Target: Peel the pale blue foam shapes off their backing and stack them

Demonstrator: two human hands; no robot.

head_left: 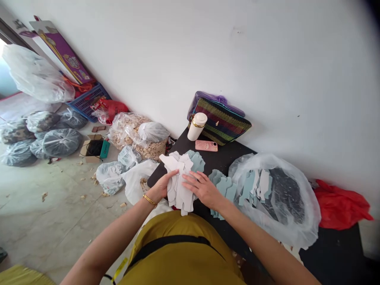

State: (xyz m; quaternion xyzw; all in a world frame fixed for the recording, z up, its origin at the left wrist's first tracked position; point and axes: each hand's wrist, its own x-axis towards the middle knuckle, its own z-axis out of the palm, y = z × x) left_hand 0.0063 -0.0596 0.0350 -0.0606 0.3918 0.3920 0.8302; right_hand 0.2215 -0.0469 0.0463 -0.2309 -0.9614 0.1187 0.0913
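Observation:
A bunch of white cut-out pieces lies between my two hands at the near edge of the black table. My left hand grips the bunch along its left side, thumb on top. Spread fingers of my right hand rest on its right side. Light blue-grey cut-outs show just behind the white ones. More blue-grey pieces stand in a row to the right of my right hand. Further right, a clear plastic bag lies open with blue-grey and white pieces in it.
A white cup, a pink phone and a striped mesh bag are at the back against the wall. A red bag lies far right. Filled plastic bags, a blue basket and a small box cover the floor at left.

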